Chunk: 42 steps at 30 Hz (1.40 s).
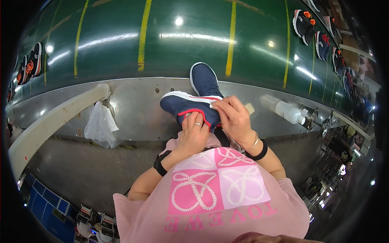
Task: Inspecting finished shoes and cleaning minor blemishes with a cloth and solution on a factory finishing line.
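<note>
My left hand point(193, 130) gripped the near end of a navy shoe point(190, 108), fingers curled over its red-trimmed collar, a ring on one finger and a black band at the wrist. My right hand point(233, 117) was closed on the same shoe from the other side, fingertips pinching something small and white against its white sole edge; what that piece was, I could not tell. The shoe lay on its side on the metal ledge point(137, 105) right in front of me, just above my pink shirt point(214, 194).

Far to the left of my hands a white rail point(52, 119) ran along the ledge, and nearer, a white plastic bag point(100, 126) hung from it. Just beyond my hands a second navy shoe point(204, 79) stood sole-down, its toe reaching onto the green belt point(182, 44). To the right of my right hand a white bottle point(288, 112) lay on the ledge, with a metal cup point(310, 116) beside it. Further right, more shoes point(320, 36) rode the belt.
</note>
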Each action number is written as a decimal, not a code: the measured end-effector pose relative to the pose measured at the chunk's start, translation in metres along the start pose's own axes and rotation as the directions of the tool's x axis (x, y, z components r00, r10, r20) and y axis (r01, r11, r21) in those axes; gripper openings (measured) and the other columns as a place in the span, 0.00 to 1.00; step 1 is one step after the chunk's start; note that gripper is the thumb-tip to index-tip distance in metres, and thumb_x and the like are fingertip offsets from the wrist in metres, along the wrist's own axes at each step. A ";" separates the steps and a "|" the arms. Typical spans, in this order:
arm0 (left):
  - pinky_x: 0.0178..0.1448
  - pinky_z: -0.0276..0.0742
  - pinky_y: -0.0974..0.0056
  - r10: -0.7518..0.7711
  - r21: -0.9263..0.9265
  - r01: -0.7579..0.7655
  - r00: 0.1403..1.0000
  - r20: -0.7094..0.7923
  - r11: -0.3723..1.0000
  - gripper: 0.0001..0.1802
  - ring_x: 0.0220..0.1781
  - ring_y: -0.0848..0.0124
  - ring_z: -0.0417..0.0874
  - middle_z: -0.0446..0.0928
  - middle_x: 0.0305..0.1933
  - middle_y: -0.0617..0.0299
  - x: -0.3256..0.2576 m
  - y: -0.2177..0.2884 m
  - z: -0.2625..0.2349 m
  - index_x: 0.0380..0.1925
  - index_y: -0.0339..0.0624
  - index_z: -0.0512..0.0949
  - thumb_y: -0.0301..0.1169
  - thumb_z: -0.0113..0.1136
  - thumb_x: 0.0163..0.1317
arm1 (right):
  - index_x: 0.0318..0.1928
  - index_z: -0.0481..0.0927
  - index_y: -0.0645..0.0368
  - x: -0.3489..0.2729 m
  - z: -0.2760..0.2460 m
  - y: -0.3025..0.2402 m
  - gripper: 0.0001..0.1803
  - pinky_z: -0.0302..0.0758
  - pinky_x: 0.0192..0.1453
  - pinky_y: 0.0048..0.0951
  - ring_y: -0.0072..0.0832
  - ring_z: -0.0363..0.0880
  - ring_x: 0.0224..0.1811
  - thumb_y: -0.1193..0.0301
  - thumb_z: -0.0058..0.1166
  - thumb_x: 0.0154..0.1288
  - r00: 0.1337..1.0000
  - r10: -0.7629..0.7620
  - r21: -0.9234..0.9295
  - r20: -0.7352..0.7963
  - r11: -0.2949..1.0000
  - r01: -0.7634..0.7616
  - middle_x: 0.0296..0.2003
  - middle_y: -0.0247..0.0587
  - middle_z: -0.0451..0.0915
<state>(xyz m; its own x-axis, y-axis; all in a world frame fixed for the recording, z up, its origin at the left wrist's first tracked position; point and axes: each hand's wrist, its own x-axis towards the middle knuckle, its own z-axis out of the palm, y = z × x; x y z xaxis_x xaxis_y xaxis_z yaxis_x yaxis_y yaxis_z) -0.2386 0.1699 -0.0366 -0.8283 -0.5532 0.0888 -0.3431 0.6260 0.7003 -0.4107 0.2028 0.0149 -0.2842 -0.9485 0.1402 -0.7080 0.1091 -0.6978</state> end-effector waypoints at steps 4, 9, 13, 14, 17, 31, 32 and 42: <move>0.63 0.64 0.42 0.033 -0.018 -0.034 0.999 -0.035 0.999 0.17 0.61 0.45 0.69 0.72 0.55 0.39 0.000 -0.002 0.000 0.42 0.29 0.79 0.28 0.60 0.53 | 0.39 0.83 0.62 -0.017 -0.018 -0.003 0.10 0.77 0.35 0.32 0.37 0.79 0.31 0.83 0.61 0.55 0.996 0.066 -0.018 0.052 0.998 -0.065 0.32 0.42 0.77; 0.63 0.64 0.42 0.052 -0.006 -0.052 0.997 -0.062 0.999 0.17 0.60 0.46 0.71 0.72 0.53 0.40 0.000 0.001 0.003 0.41 0.30 0.79 0.28 0.59 0.52 | 0.40 0.83 0.62 0.001 -0.007 -0.003 0.11 0.76 0.35 0.32 0.36 0.79 0.32 0.83 0.61 0.55 0.999 0.028 0.007 0.031 1.000 -0.028 0.32 0.41 0.77; 0.62 0.65 0.43 0.049 0.013 -0.049 0.997 -0.066 0.999 0.17 0.59 0.47 0.72 0.73 0.53 0.41 0.001 -0.002 0.002 0.41 0.31 0.79 0.28 0.60 0.50 | 0.39 0.85 0.61 0.000 -0.007 -0.002 0.12 0.75 0.30 0.29 0.32 0.79 0.27 0.85 0.60 0.55 1.000 -0.003 0.003 0.023 1.000 0.003 0.30 0.40 0.77; 0.61 0.65 0.44 0.054 0.018 -0.052 0.996 -0.077 0.998 0.18 0.59 0.47 0.72 0.73 0.52 0.42 0.000 -0.002 0.003 0.41 0.31 0.80 0.29 0.60 0.50 | 0.39 0.85 0.61 -0.009 -0.016 -0.003 0.11 0.75 0.30 0.28 0.32 0.79 0.27 0.85 0.60 0.55 0.999 0.014 -0.025 0.045 1.000 -0.012 0.30 0.41 0.77; 0.61 0.66 0.45 0.061 0.019 -0.060 0.995 -0.084 0.998 0.18 0.59 0.48 0.73 0.74 0.52 0.43 0.001 0.000 0.005 0.41 0.32 0.80 0.29 0.60 0.50 | 0.39 0.84 0.62 -0.013 -0.019 -0.003 0.10 0.75 0.32 0.31 0.35 0.79 0.30 0.84 0.60 0.55 0.997 0.031 -0.044 0.068 0.999 -0.028 0.31 0.42 0.77; 0.61 0.65 0.45 0.055 0.092 -0.049 0.996 -0.069 0.995 0.16 0.59 0.48 0.73 0.75 0.52 0.43 0.000 -0.001 0.011 0.38 0.32 0.82 0.29 0.60 0.49 | 0.40 0.85 0.60 -0.005 -0.012 0.003 0.13 0.74 0.29 0.28 0.31 0.78 0.27 0.85 0.61 0.53 0.999 0.026 -0.028 0.030 0.999 -0.025 0.30 0.40 0.77; 0.61 0.65 0.44 0.047 0.100 -0.042 0.998 -0.051 0.994 0.16 0.59 0.48 0.72 0.75 0.52 0.43 0.000 -0.003 0.010 0.38 0.32 0.82 0.29 0.60 0.49 | 0.40 0.85 0.60 0.002 -0.003 0.006 0.13 0.75 0.29 0.28 0.31 0.78 0.27 0.86 0.61 0.53 1.000 -0.002 -0.026 0.028 1.000 0.003 0.30 0.40 0.77; 0.61 0.65 0.43 0.065 0.109 -0.059 0.997 -0.051 0.992 0.14 0.59 0.47 0.72 0.74 0.51 0.41 -0.001 -0.003 0.013 0.34 0.31 0.82 0.29 0.60 0.48 | 0.39 0.85 0.59 -0.003 -0.011 0.005 0.13 0.75 0.30 0.29 0.32 0.78 0.27 0.85 0.63 0.53 1.000 0.028 0.012 0.006 1.000 -0.028 0.30 0.41 0.77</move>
<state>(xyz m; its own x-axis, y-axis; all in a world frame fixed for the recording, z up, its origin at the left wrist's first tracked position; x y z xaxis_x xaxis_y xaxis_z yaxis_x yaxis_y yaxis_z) -0.2428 0.1762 -0.0481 -0.8252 -0.5388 0.1696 -0.3402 0.7138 0.6122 -0.4201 0.2097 0.0188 -0.3003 -0.9467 0.1163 -0.6919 0.1322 -0.7098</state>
